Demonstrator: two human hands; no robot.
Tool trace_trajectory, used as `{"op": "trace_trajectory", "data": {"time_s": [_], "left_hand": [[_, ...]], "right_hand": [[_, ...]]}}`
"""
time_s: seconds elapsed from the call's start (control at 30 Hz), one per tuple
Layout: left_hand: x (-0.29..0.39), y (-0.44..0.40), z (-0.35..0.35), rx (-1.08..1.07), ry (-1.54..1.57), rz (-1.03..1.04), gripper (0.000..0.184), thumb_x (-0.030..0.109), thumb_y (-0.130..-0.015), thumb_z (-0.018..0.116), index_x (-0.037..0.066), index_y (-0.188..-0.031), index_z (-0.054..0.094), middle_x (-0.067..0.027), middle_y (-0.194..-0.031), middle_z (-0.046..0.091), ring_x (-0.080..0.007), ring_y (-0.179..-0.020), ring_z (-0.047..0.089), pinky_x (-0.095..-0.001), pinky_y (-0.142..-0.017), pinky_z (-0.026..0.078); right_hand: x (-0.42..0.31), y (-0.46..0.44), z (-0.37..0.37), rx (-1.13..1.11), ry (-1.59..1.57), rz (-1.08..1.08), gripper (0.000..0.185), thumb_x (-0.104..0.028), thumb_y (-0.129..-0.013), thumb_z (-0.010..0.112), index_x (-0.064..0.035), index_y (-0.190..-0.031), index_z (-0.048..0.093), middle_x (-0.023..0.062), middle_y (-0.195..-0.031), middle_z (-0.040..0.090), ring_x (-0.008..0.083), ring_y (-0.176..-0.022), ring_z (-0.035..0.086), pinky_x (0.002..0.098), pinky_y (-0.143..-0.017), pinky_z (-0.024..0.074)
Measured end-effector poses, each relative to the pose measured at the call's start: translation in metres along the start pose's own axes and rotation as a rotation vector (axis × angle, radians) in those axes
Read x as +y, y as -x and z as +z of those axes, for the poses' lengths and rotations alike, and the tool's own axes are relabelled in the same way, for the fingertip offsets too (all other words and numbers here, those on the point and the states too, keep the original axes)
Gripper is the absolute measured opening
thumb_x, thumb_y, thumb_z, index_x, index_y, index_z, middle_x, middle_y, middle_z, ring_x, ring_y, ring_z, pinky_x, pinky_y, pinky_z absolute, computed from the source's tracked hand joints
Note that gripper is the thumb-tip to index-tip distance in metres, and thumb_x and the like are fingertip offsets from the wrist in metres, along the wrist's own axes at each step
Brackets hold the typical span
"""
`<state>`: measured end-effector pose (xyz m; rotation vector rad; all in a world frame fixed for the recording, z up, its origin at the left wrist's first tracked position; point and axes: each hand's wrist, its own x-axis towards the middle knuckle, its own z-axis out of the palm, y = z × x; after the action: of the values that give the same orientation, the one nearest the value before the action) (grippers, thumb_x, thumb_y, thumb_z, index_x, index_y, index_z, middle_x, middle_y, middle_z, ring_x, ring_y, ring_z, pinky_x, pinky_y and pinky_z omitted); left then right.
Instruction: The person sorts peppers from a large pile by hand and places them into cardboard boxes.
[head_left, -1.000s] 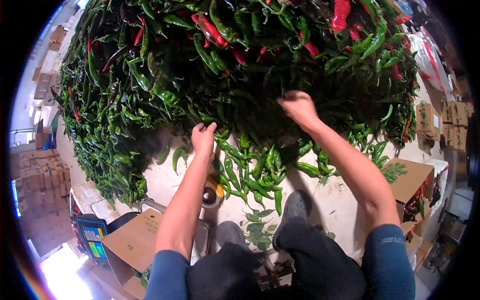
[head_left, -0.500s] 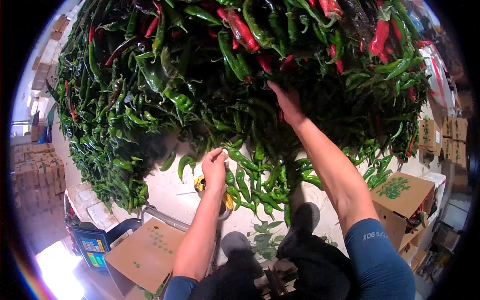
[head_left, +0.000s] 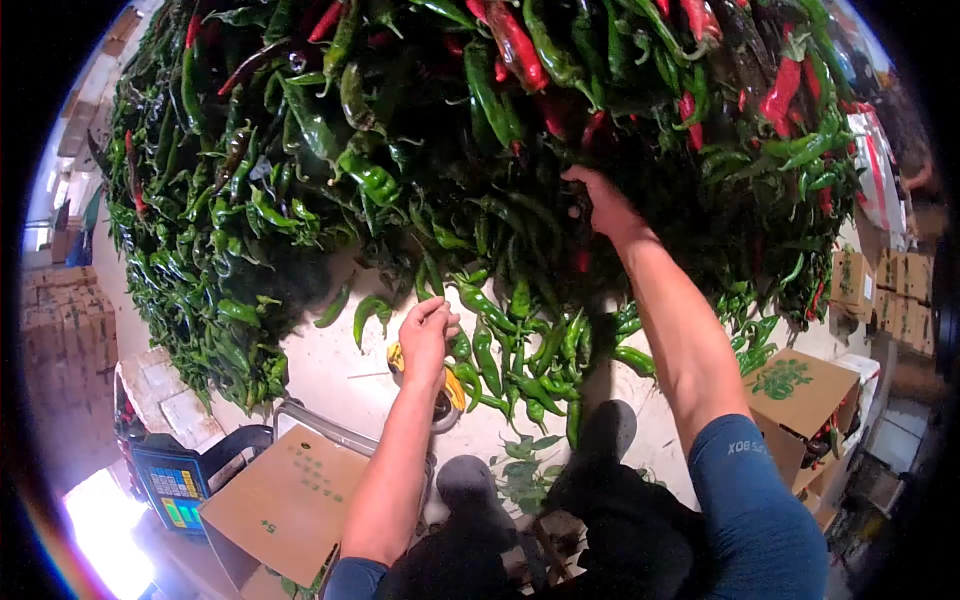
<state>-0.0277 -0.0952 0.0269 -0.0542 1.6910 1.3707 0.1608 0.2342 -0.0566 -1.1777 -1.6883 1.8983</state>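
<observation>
A tall heap of peppers (head_left: 240,240), mostly green with some red, fills the upper view. My right hand (head_left: 612,208) reaches into its dark hollow, fingers bent at the peppers. Shadow hides what they close around. Lower and to the left, my left hand (head_left: 428,328) is held with fingers curled and pressed together, just left of loose green peppers (head_left: 485,362) on the pale floor. Whatever it pinches, if anything, is too small to make out. A yellow and black object (head_left: 456,388) lies partly behind my left wrist.
At lower left stand an open cardboard box (head_left: 285,495) and a blue scale display (head_left: 170,485). Another open carton (head_left: 805,390) with peppers is at right. Stacked cartons (head_left: 70,335) line the left side. Loose leaves (head_left: 525,470) lie by my feet.
My right hand has shifted slightly right and down in the view, still in the heap. My left hand has barely moved; its fingers curl in more. The view has tilted a little.
</observation>
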Motion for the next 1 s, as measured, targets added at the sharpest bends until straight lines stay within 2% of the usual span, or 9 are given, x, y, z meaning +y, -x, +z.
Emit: {"op": "trace_trajectory", "data": {"time_s": [0.07,0.13,0.27,0.43,0.57,0.63,0.7,0.83,1.0], "left_hand": [[0.003,0.004,-0.002,-0.013,-0.006,-0.032,0.032,0.009,-0.093,0.064,-0.004,-0.121,0.058,-0.0105,-0.105,0.067,-0.0167,-0.088,0.067,-0.0261,-0.072,0.053],[0.002,0.005,-0.004,-0.025,-0.017,-0.045,0.032,0.009,-0.093,0.065,-0.003,-0.122,0.057,-0.0096,-0.105,0.068,-0.0154,-0.086,0.066,-0.0252,-0.07,0.054],[-0.002,0.007,0.003,-0.049,-0.016,-0.054,0.032,0.009,-0.094,0.064,-0.004,-0.122,0.057,-0.0105,-0.103,0.069,-0.0149,-0.084,0.066,-0.0236,-0.069,0.054],[-0.009,0.019,0.018,-0.131,-0.097,-0.058,0.03,0.01,-0.096,0.062,-0.003,-0.122,0.059,-0.0113,-0.107,0.069,-0.0157,-0.087,0.067,-0.026,-0.073,0.055],[-0.014,0.029,0.027,-0.141,-0.115,-0.04,0.03,0.01,-0.093,0.065,-0.005,-0.119,0.061,-0.0088,-0.099,0.068,-0.0138,-0.084,0.066,-0.024,-0.07,0.052],[-0.016,0.03,0.03,-0.183,-0.112,-0.031,0.029,0.009,-0.093,0.064,-0.005,-0.119,0.061,-0.0092,-0.1,0.069,-0.0137,-0.084,0.066,-0.0245,-0.07,0.052],[-0.016,0.036,0.039,-0.175,-0.158,-0.027,0.028,0.009,-0.094,0.064,-0.004,-0.119,0.062,-0.0086,-0.1,0.068,-0.0139,-0.084,0.065,-0.025,-0.071,0.053],[-0.026,0.035,0.046,-0.233,-0.267,0.021,0.029,0.01,-0.093,0.066,-0.004,-0.118,0.063,-0.0091,-0.1,0.068,-0.0144,-0.085,0.066,-0.0262,-0.071,0.054],[-0.033,0.029,0.029,-0.237,-0.244,0.053,0.028,0.01,-0.092,0.067,-0.001,-0.118,0.063,-0.0089,-0.101,0.069,-0.0176,-0.085,0.069,-0.0266,-0.068,0.054]], "right_hand": [[-0.013,0.023,-0.014,-0.132,0.201,-0.072,0.032,0.0,-0.09,0.054,-0.0093,-0.118,0.067,0.005,-0.111,0.067,0.0203,-0.095,0.061,0.0318,-0.079,0.0489],[-0.104,0.075,0.008,-0.029,-0.181,0.251,0.025,-0.006,-0.091,0.063,-0.0112,-0.115,0.068,0.005,-0.102,0.07,0.015,-0.084,0.062,0.0257,-0.063,0.0474],[-0.121,0.124,-0.025,-0.183,-0.444,0.277,0.015,-0.014,-0.09,0.069,-0.0034,-0.101,0.069,0.0087,-0.088,0.071,0.0133,-0.069,0.063,0.0267,-0.049,0.044],[-0.113,0.174,-0.039,-0.08,-0.359,0.35,0.02,-0.015,-0.081,0.074,-0.0051,-0.097,0.068,0.0054,-0.087,0.069,0.0134,-0.073,0.064,0.0291,-0.059,0.0484],[-0.107,0.223,-0.056,0.032,-0.286,0.373,0.028,-0.012,-0.079,0.078,-0.0054,-0.101,0.064,0.0057,-0.088,0.069,0.0145,-0.074,0.064,0.0247,-0.054,0.0449],[-0.119,0.253,-0.065,-0.113,-0.491,0.303,0.034,-0.01,-0.078,0.075,-0.0065,-0.109,0.062,0.005,-0.086,0.067,0.016,-0.073,0.065,0.0245,-0.049,0.0422],[-0.121,0.279,-0.074,-0.003,-0.523,0.312,0.034,-0.006,-0.078,0.074,-0.0025,-0.109,0.06,0.0094,-0.094,0.068,0.0233,-0.09,0.072,0.0255,-0.05,0.0467],[-0.123,0.328,-0.093,0.154,-0.57,0.248,0.027,-0.016,-0.089,0.072,-0.0022,-0.109,0.06,0.0098,-0.092,0.068,0.0192,-0.08,0.069,0.0251,-0.049,0.0458],[-0.177,0.443,-0.145,0.715,-0.051,0.087,0.023,-0.021,-0.09,0.069,-0.0052,-0.106,0.063,0.0079,-0.086,0.069,0.014,-0.075,0.066,0.0241,-0.053,0.0473]]}}
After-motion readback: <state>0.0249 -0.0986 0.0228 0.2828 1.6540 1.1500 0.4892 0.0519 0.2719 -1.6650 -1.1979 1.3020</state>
